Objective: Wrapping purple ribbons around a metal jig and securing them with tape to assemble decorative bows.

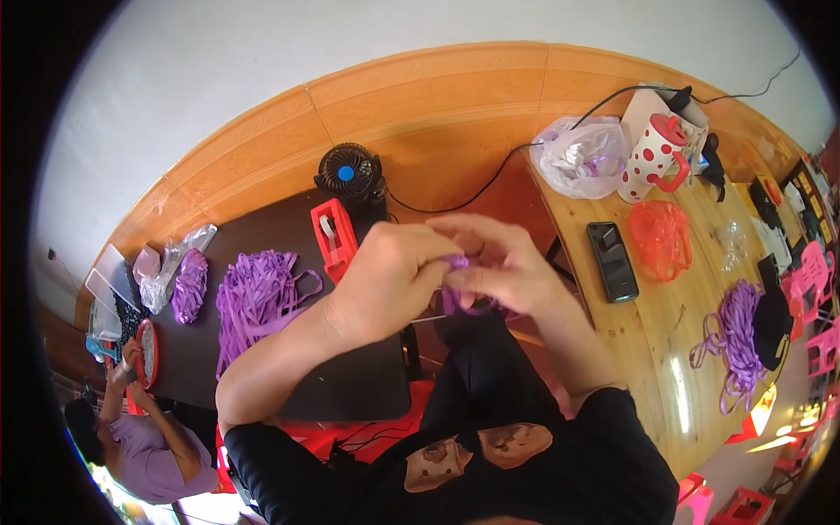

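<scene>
Both hands meet in front of my chest, over the gap between two tables. A short piece of purple ribbon point(450, 302) shows between them, its loose part hanging below the fingers. My left hand point(382, 273) is closed, its fingertips pinching the ribbon. Curled around the same ribbon from the other side is my right hand point(500, 265), thumb and fingers pressed on it. The exact grip is partly hidden by the fingers. On the dark table left of my left hand lies a loose pile of purple ribbons point(255, 293). Behind that hand stands a red tape dispenser point(335, 234).
A small black fan point(348, 171) stands by the wall. The wooden table point(652, 350) at right bears a phone point(612, 262), a red plastic bag point(659, 241), a dotted tumbler point(652, 157) and a ribbon bundle point(740, 341). At far left, another person point(157, 451) works.
</scene>
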Demonstrator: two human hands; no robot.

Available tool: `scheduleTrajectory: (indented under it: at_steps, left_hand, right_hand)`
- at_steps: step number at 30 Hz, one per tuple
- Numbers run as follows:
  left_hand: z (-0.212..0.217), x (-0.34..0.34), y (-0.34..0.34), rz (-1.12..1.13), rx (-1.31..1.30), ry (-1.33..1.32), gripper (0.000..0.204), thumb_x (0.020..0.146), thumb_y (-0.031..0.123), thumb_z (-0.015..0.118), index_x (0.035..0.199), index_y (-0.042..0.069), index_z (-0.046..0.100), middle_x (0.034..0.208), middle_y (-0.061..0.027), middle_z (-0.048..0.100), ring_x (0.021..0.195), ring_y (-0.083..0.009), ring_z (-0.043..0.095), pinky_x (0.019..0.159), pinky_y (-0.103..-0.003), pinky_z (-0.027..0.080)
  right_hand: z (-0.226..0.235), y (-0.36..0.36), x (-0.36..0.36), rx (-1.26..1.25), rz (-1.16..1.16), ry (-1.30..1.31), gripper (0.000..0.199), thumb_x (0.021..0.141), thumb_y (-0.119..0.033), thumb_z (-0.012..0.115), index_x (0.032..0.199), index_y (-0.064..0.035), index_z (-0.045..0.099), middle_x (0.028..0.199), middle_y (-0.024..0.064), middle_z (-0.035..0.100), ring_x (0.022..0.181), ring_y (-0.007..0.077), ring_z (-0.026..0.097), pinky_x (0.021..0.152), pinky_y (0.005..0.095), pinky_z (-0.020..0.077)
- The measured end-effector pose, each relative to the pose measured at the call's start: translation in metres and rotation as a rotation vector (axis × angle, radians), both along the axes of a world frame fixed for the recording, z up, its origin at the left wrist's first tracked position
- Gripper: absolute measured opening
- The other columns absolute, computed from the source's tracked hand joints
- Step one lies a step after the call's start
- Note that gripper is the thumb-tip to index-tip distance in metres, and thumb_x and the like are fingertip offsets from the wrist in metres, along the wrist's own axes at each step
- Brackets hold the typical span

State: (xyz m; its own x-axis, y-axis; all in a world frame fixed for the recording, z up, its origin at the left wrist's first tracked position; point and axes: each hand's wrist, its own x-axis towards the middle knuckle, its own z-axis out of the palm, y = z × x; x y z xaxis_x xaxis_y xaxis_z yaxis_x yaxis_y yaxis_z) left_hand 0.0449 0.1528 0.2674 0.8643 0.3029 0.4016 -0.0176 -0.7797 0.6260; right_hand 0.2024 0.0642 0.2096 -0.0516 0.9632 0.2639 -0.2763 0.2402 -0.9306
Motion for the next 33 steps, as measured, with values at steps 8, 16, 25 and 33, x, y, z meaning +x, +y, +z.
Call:
scheduleTrajectory:
  at_steps: [8, 16, 25, 33]
  left_hand:
    - [0.017, 0.017, 0.018, -0.039, -0.680, -0.210, 0.017, 0.084, -0.003, 0.061, 0.099, 0.000, 0.069, 0.081, -0.0021, 0.065, 0.068, -0.0055, 0.054, 0.061, -0.020, 0.042]
    - [0.001, -0.005, 0.036, -0.003, 0.062, 0.055, 0.035, 0.081, -0.005, 0.061, 0.115, 0.004, 0.062, 0.081, -0.0069, 0.059, 0.072, -0.0132, 0.055, 0.064, -0.026, 0.045]
    - [-0.002, -0.051, 0.037, 0.094, 0.062, 0.031, 0.020, 0.077, -0.002, 0.066, 0.097, -0.004, 0.064, 0.078, -0.0136, 0.061, 0.071, -0.0242, 0.062, 0.064, -0.031, 0.048]
    - [-0.004, -0.101, 0.032, 0.250, 0.028, 0.166, 0.020, 0.076, -0.004, 0.065, 0.096, -0.004, 0.065, 0.081, -0.0141, 0.062, 0.072, -0.0235, 0.062, 0.062, -0.030, 0.048]
  right_hand:
    - [0.029, 0.018, 0.029, 0.015, 0.211, 0.188, 0.042, 0.086, -0.001, 0.059, 0.127, -0.0003, 0.049, 0.078, 0.0118, 0.066, 0.055, 0.0124, 0.061, 0.050, 0.0201, 0.0476]
    - [0.061, 0.022, 0.119, 0.036, -0.419, -0.607, 0.009, 0.086, -0.005, 0.061, 0.090, -0.0040, 0.069, 0.066, 0.0006, 0.062, 0.050, 0.0008, 0.048, 0.044, 0.0154, 0.0355]
    - [0.034, 0.072, 0.279, -0.097, -1.250, -2.016, 0.014, 0.078, -0.004, 0.059, 0.089, -0.0009, 0.068, 0.086, 0.0103, 0.065, 0.080, 0.0190, 0.066, 0.065, 0.0308, 0.0506]
    - [-0.011, 0.091, 0.331, -0.337, -1.249, -2.487, 0.012, 0.077, -0.009, 0.058, 0.074, -0.0060, 0.069, 0.079, 0.0159, 0.065, 0.084, 0.0286, 0.067, 0.067, 0.0399, 0.0551]
